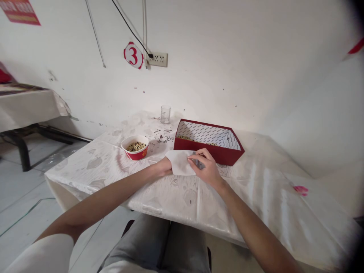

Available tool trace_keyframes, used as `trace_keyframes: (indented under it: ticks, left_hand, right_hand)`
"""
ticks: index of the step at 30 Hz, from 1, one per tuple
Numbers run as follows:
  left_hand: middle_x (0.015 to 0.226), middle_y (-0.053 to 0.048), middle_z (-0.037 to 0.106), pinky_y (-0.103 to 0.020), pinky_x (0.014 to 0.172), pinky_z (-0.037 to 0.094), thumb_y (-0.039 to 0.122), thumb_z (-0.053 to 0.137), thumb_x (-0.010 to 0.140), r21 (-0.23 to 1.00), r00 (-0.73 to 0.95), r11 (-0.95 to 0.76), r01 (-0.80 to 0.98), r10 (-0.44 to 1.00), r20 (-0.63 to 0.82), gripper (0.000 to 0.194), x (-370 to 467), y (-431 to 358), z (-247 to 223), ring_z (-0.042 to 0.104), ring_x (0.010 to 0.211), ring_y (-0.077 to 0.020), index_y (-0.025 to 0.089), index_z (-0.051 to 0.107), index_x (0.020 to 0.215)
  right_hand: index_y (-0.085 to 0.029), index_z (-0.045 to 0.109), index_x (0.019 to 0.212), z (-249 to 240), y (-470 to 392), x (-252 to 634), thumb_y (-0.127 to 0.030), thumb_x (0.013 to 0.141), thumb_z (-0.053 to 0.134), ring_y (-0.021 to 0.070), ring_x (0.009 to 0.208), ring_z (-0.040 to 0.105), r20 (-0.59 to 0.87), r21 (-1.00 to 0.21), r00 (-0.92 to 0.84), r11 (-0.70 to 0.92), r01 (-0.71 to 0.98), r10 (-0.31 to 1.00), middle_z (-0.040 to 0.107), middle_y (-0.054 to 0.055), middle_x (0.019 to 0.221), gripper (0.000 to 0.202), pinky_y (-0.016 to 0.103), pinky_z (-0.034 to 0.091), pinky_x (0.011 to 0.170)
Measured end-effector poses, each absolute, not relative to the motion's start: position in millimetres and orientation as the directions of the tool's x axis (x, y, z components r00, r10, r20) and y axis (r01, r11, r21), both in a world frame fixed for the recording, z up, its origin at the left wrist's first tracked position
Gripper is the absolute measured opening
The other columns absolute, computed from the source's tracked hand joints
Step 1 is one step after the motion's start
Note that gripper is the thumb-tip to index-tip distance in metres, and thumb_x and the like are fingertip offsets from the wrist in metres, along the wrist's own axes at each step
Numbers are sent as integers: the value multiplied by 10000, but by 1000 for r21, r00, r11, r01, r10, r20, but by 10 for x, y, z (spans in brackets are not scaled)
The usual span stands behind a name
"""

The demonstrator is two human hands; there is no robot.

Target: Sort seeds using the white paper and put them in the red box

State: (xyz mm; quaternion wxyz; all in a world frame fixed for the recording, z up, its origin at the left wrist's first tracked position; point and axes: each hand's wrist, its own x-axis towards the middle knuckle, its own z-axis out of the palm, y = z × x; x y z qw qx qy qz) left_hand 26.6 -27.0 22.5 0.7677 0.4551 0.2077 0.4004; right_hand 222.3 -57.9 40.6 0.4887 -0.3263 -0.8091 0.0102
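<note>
A small sheet of white paper is held above the table, in front of the red box. My left hand reaches under the paper's left side and supports it; its fingers are hidden beneath the sheet. Over the paper's right part, my right hand has thumb and index fingertip brought together in a pinch. Whatever is between those fingertips is too small to tell. The red open box, lined with printed white paper, contains some small seeds or grains. To the left stands a red-and-white paper bowl filled with pale and dark grains.
A clear glass stands near the wall. Dark bits lie scattered between bowl and box. A patterned plastic cover drapes the table. A power strip with a black plug hangs on the wall; another table stands at left.
</note>
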Motion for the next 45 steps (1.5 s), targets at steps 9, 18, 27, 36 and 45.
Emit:
trace_keyframes:
  ticks: [9,18,27,36,45]
  left_hand:
    - [1070,-133,786,-371,988,525,228,845,734,813,539,326,-483,842,-18,389,247,-167,97,724,1046,-267,138,753,1101]
    - [1023,-113,788,-336,940,538,185,818,744,828,563,356,-433,824,-60,367,223,-230,110,723,1027,-243,153,744,1102]
    - [908,-103,779,-264,756,535,145,843,674,871,503,271,-411,864,-31,315,232,-217,168,726,893,-211,129,754,976]
    - [931,-107,779,-312,827,548,333,879,749,874,533,281,-397,846,-30,355,206,-228,142,718,835,-194,130,758,1014]
    - [953,-91,772,-308,853,531,330,872,757,864,596,305,-400,803,-8,389,194,-211,139,710,851,-180,145,755,1079]
  right_hand:
    - [-275,761,1051,392,-575,2237,-226,938,683,204,864,611,819,-323,-238,762,561,523,591,52,948,145,393,556,790]
    - [-275,768,1061,384,-575,2220,-239,940,692,205,870,611,818,-335,-224,756,563,529,601,54,949,147,389,552,798]
    - [-270,775,1029,423,-588,2223,-239,933,686,195,856,605,811,-380,-207,762,524,547,581,43,933,134,374,553,768]
    - [-281,794,1021,468,-629,2189,-253,925,711,187,822,601,815,-418,-174,769,484,552,572,40,909,130,367,563,730]
    - [-265,798,1002,471,-632,2189,-254,913,727,181,815,592,805,-442,-173,768,464,567,567,37,907,115,351,545,700]
